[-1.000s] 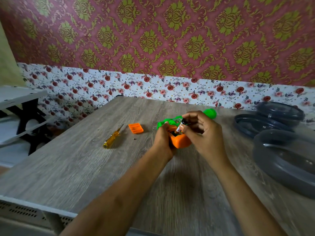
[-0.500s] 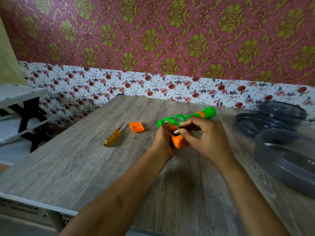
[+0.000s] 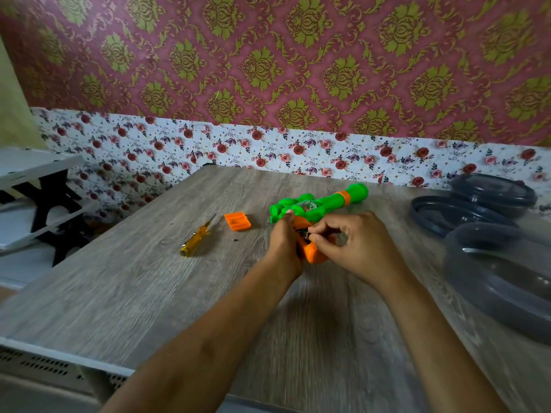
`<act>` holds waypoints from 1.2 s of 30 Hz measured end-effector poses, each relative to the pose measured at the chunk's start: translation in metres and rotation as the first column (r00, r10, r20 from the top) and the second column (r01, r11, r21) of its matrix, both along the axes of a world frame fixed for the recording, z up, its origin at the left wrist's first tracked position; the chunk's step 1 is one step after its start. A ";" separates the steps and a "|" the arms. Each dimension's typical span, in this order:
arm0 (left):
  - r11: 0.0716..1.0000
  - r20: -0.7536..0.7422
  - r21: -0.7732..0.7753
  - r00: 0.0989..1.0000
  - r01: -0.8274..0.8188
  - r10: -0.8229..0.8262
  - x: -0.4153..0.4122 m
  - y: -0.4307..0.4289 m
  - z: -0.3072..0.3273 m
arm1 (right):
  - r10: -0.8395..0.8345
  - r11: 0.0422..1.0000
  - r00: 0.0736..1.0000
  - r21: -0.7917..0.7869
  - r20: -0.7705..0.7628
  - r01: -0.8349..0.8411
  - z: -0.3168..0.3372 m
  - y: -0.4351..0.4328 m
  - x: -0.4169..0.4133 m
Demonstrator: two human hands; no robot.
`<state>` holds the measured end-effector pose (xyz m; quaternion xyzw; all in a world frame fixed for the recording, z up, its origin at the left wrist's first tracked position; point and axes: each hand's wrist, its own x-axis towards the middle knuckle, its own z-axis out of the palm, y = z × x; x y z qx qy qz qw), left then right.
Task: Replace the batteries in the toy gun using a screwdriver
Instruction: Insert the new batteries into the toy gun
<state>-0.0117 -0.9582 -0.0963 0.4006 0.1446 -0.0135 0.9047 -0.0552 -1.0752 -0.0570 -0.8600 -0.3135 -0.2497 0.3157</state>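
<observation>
Seating a battery (image 3: pixel 305 234), it seems — left hand (image 3: pixel 284 234) grips the toy gun (image 3: pixel 322 205), right hand (image 3: pixel 357 245) pinches it in; next comes the cover (image 3: pixel 237 222), then the screwdriver (image 3: pixel 196 238).

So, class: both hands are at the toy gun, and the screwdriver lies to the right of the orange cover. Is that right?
No: the head view shows the screwdriver lying left of the orange cover, not right. The left hand and right hand are at the toy gun.
</observation>
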 end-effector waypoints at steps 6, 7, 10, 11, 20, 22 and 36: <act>0.999 -0.038 0.043 0.999 -0.008 0.009 0.002 0.000 0.000 | 0.018 0.992 0.973 0.125 -0.229 0.011 -0.005 0.000 0.008; 0.999 -0.037 0.048 0.999 -0.001 0.003 0.001 0.000 0.001 | 0.032 0.985 0.959 0.170 -0.283 0.017 -0.005 0.000 0.009; 0.999 -0.052 0.045 0.998 0.028 -0.025 -0.003 -0.001 0.006 | 0.110 0.928 0.867 0.362 -0.485 0.085 -0.008 0.002 0.013; 0.999 -0.049 0.031 0.998 0.027 -0.025 -0.005 -0.002 0.008 | 0.133 0.905 0.819 0.405 -0.558 0.128 -0.010 0.004 0.014; 0.992 -0.085 0.101 0.993 -0.069 0.078 0.005 -0.009 -0.010 | 0.188 0.873 0.487 0.372 -0.853 0.316 -0.019 0.013 0.017; 0.992 -0.077 0.096 0.993 -0.083 0.091 0.023 -0.011 -0.028 | 0.194 0.853 0.452 0.377 -0.870 0.360 -0.020 0.014 0.018; 0.996 -0.006 0.079 0.999 -0.048 0.048 -0.003 -0.002 0.003 | 0.422 0.757 0.423 0.568 -0.802 0.321 -0.021 0.009 0.022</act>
